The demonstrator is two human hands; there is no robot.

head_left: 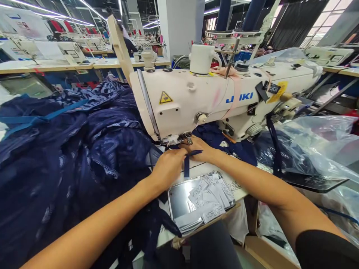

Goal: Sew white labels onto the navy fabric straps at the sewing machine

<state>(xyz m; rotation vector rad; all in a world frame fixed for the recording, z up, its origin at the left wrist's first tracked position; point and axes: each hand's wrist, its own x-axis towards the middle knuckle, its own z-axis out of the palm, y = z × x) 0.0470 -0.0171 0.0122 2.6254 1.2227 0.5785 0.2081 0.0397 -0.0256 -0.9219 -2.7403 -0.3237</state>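
Under the needle end of a white sewing machine (pixel 174 101), my two hands are close together. My left hand (pixel 169 168) is closed with its fingertips pinched at a narrow navy strip (pixel 187 166), whose end hangs down. My right hand (pixel 200 149) lies just beyond and to the right, its fingers partly hidden behind the left hand and the machine's needle parts; what it holds is hidden. A metal tray (pixel 175 201) with printed white labels (pixel 214 213) rests on the machine bed below the hands.
Piled navy garments (pixel 56 149) cover the left side. More navy fabric (pixel 209 136) lies behind my right hand. Clear plastic bags (pixel 316 138) sit at the right. A cardboard box (pixel 263 250) is below. A person (pixel 129 45) is in the background.
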